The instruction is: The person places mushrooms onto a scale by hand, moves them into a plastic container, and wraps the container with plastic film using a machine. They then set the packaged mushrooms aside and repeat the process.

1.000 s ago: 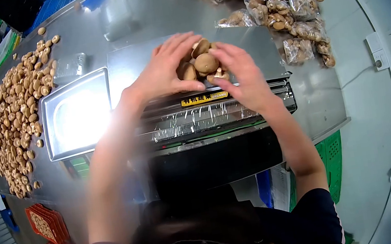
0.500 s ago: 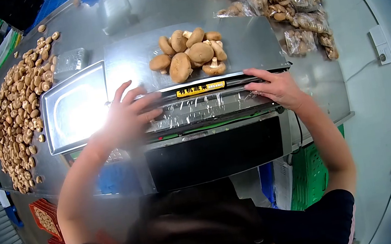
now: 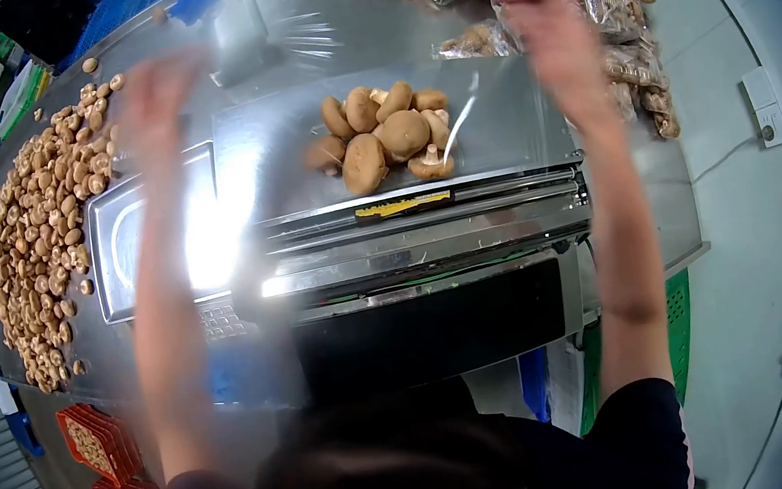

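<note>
Both hands are raised over the far part of the steel table and blurred by motion. My left hand (image 3: 154, 96) is at the upper left, near the mushroom pile. My right hand (image 3: 549, 30) is at the upper right, in front of the bagged mushrooms. Clear plastic film (image 3: 307, 36), visible by its shiny streaks, stretches between them above a cluster of brown mushrooms (image 3: 404, 133). The fingers look closed on the film's edges, though smeared. The mushrooms sit on the flat metal top behind the wrapping machine's rollers (image 3: 506, 199), beside a yellow label (image 3: 404, 206).
A large heap of loose mushrooms (image 3: 40, 267) lies at the left, next to a metal tray (image 3: 103, 277). Packed mushroom bags (image 3: 613, 4) are piled at the upper right. Red crates (image 3: 115, 443) stand on the floor at the lower left.
Both hands have moved from the rollers forward and up, past the mushroom cluster. The film has been drawn out with them, and the wrinkled shine at the rollers is gone.
</note>
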A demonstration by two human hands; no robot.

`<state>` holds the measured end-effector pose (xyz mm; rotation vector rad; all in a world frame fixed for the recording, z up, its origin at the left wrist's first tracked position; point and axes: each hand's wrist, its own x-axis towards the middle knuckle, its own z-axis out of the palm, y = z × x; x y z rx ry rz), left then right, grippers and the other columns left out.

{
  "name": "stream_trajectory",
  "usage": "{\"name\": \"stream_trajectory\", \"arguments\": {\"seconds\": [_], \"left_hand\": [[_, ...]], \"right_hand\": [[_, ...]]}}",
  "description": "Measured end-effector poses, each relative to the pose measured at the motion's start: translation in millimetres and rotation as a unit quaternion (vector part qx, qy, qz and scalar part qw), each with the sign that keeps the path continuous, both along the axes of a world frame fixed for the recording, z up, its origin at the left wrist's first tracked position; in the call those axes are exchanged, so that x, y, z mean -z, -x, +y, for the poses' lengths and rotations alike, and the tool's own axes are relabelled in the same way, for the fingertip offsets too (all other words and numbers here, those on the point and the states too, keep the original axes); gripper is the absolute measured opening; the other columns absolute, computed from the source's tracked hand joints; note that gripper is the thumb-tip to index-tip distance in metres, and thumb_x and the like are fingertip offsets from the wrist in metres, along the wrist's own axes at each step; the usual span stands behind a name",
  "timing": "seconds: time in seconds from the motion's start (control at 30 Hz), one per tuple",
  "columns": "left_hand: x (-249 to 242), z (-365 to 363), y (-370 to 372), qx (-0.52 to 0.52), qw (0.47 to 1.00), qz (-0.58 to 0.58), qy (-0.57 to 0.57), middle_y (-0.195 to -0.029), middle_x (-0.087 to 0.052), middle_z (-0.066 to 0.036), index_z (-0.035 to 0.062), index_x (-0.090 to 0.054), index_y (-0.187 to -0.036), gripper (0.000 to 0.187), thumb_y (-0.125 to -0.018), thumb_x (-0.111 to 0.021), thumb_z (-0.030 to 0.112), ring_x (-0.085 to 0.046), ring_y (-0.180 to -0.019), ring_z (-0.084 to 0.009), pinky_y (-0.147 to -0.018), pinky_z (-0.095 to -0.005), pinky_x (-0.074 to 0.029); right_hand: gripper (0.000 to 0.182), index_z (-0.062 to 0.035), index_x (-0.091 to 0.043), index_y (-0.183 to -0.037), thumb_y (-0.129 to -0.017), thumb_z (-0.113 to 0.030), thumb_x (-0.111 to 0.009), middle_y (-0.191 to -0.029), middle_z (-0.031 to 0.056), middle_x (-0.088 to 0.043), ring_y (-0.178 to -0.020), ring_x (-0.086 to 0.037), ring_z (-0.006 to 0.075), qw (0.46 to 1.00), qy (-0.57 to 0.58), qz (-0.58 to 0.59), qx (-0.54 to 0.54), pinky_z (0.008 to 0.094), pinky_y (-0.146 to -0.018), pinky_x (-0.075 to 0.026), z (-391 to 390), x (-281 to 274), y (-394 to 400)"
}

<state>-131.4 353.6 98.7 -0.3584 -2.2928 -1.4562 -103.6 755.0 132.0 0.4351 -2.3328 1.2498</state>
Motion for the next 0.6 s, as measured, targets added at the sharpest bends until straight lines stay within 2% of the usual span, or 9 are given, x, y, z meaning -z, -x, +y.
{"name": "stream_trajectory", "arguments": {"seconds": [0.07,0.1,0.13,0.2,0.27,0.3,0.37,0.47,0.6], "left_hand": [[60.7,40.8,21.5,0.007,0.983,-0.153,0.098,-0.138,-0.049,-0.016,0.0067,-0.047,-0.136,0.054,-0.094,-0.055,0.039,-0.042,-0.133,-0.0275,-0.111,-0.0409,-0.030],[69.7,64.0,3.9,0.082,0.974,-0.209,-0.014,-0.146,-0.039,-0.021,0.0053,-0.049,-0.135,0.058,-0.091,-0.058,0.043,-0.041,-0.133,-0.0329,-0.110,-0.0409,-0.032],[72.7,62.3,1.8,0.081,0.952,-0.168,0.243,-0.147,-0.035,-0.022,0.0025,-0.052,-0.130,0.053,-0.091,-0.060,0.037,-0.039,-0.134,-0.0335,-0.111,-0.0401,-0.031],[72.9,57.6,-13.8,0.097,0.961,-0.141,0.219,-0.137,-0.046,-0.023,0.0012,-0.054,-0.126,0.047,-0.090,-0.061,0.031,-0.047,-0.127,-0.0306,-0.105,-0.0380,-0.038],[44.2,65.1,-33.9,0.118,0.947,-0.291,0.073,-0.102,-0.061,-0.010,-0.0014,-0.056,-0.111,0.026,-0.094,-0.057,0.018,-0.057,-0.098,-0.0152,-0.087,-0.0279,-0.046],[20.1,71.5,-53.5,0.121,0.948,-0.283,0.082,-0.080,-0.052,0.000,-0.0007,-0.054,-0.099,0.015,-0.095,-0.055,0.014,-0.049,-0.078,-0.0081,-0.073,-0.0246,-0.045],[-2.9,72.2,-89.1,0.121,0.941,-0.306,0.081,-0.079,-0.049,0.000,0.0025,-0.048,-0.087,0.015,-0.095,-0.055,0.013,-0.047,-0.077,-0.0075,-0.070,-0.0242,-0.043],[-46.1,77.3,-151.5,0.109,0.856,-0.485,-0.142,-0.079,-0.049,0.002,0.0073,-0.046,-0.091,0.018,-0.099,-0.050,0.023,-0.046,-0.073,-0.0060,-0.064,-0.0223,-0.042],[13.1,61.7,-216.9,0.127,0.906,-0.404,0.004,-0.079,-0.049,-0.001,0.0048,-0.044,-0.092,0.012,-0.100,-0.047,0.014,-0.045,-0.071,-0.0082,-0.061,-0.0241,-0.040]], "right_hand": [[0.053,-0.0068,-0.037,-0.142,-0.097,-0.031,-0.052,-0.145,0.0215,-0.040,-0.136,-0.037,0.0348,0.978,-0.156,-0.139,0.018,0.0438,-0.110,-0.032,-17.2,61.5,28.0],[0.054,-0.0083,-0.041,-0.141,-0.098,-0.040,-0.047,-0.148,0.0221,-0.033,-0.139,-0.030,0.0355,0.972,-0.192,-0.112,-0.070,0.0419,-0.113,-0.028,1.3,121.3,45.8],[0.048,-0.0036,-0.052,-0.129,-0.099,-0.040,-0.045,-0.151,0.0229,-0.028,-0.141,-0.026,0.0355,0.947,-0.249,-0.199,-0.036,0.0422,-0.114,-0.026,-9.1,109.9,29.4],[0.042,0.0006,-0.060,-0.103,-0.100,-0.038,-0.044,-0.130,0.0236,-0.052,-0.122,-0.050,0.0283,0.951,-0.255,-0.166,-0.060,0.0398,-0.099,-0.041,-10.1,91.2,9.8],[0.038,0.0004,-0.056,-0.091,-0.099,-0.035,-0.046,-0.101,0.0170,-0.058,-0.095,-0.054,0.0205,0.944,-0.137,-0.287,-0.088,0.0356,-0.081,-0.044,-13.1,54.6,-20.8],[0.038,0.0003,-0.054,-0.085,-0.099,-0.034,-0.047,-0.087,0.0137,-0.061,-0.082,-0.055,0.0165,0.931,-0.078,-0.342,-0.101,0.0335,-0.072,-0.045,-15.3,35.6,-36.7],[0.035,-0.0014,-0.051,-0.078,-0.098,-0.029,-0.051,-0.062,0.0021,-0.043,-0.063,-0.038,0.0096,0.953,-0.044,-0.285,-0.090,0.0277,-0.056,-0.036,-18.1,10.9,-83.3],[0.029,-0.0010,-0.050,-0.078,-0.097,-0.022,-0.053,-0.065,-0.0035,-0.043,-0.066,-0.039,0.0048,0.900,0.110,-0.415,-0.072,0.0238,-0.056,-0.036,-29.0,-19.2,-151.0],[0.026,0.0003,-0.054,-0.085,-0.097,-0.022,-0.054,-0.068,-0.0007,-0.052,-0.067,-0.047,0.0049,0.845,0.118,-0.521,-0.025,0.0236,-0.060,-0.043,-34.5,20.3,-214.4]]}}
